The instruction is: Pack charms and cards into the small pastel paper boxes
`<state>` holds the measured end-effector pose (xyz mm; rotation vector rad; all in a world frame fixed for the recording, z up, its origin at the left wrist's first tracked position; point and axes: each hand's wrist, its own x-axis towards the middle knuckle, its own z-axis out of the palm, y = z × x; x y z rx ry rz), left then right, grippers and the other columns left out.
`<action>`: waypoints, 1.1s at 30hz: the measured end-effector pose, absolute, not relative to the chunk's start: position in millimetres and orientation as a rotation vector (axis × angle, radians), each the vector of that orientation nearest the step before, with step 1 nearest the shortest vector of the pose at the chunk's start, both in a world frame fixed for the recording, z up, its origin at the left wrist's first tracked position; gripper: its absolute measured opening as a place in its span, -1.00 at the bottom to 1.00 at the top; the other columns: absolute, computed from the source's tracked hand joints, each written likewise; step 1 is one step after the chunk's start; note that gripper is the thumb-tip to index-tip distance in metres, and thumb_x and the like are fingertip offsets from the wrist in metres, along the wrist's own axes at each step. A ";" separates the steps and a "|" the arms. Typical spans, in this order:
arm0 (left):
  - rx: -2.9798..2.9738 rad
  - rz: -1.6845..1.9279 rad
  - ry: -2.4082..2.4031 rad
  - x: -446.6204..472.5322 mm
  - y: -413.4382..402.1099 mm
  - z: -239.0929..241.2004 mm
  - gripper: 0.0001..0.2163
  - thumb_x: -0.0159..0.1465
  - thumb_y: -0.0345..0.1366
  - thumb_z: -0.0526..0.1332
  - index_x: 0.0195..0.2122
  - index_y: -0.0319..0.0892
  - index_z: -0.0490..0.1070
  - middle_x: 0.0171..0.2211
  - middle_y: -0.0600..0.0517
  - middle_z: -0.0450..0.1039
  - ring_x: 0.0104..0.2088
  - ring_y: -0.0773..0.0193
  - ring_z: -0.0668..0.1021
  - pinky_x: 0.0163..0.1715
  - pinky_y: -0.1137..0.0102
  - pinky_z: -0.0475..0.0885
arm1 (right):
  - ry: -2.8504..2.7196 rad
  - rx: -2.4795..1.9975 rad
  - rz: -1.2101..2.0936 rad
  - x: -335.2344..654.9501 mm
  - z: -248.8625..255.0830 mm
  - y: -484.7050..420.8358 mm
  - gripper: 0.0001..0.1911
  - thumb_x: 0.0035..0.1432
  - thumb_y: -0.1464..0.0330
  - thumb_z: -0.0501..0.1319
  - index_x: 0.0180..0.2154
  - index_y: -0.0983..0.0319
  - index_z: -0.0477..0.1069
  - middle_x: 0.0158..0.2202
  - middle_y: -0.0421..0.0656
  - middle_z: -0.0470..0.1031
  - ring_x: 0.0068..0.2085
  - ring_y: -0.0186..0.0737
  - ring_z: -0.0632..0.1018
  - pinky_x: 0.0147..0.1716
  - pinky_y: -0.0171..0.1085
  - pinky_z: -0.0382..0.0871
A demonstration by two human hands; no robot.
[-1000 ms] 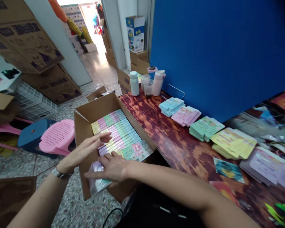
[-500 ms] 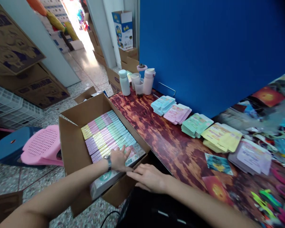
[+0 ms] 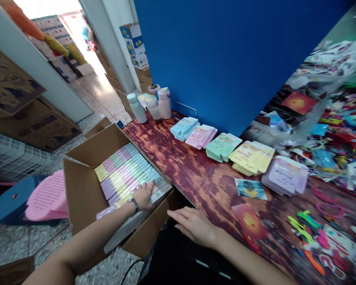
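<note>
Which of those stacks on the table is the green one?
It's the mint-green stack of flat printed packets, lying between the pink stack and the yellow stack; no other stack there is that colour.

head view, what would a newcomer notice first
The big blue panel fills the top of the view, above a red-brown table. At the table's left end, an open cardboard box holds rows of pastel packets, with the left hand resting on them. Pastel stacks line the table's far edge.

Deep blue wall (image 3: pixel 213 59), red-brown mottled tabletop (image 3: pixel 201 178), rows of pastel pink, green and yellow packets (image 3: pixel 127 170)
</note>
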<state>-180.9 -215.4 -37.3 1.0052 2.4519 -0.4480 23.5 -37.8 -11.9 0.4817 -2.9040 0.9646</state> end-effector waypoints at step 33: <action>1.268 0.143 2.735 -157.6 -265.0 -130.9 -0.33 0.25 0.05 0.05 0.32 -0.16 0.01 0.26 -0.28 0.09 0.18 -0.13 0.32 0.07 0.03 0.28 | -2.772 0.377 0.922 34.4 -18.0 -30.1 -0.66 0.34 0.37 0.03 0.10 0.20 0.35 -0.13 -0.13 0.59 -0.16 -0.30 0.56 -0.16 -0.34 0.42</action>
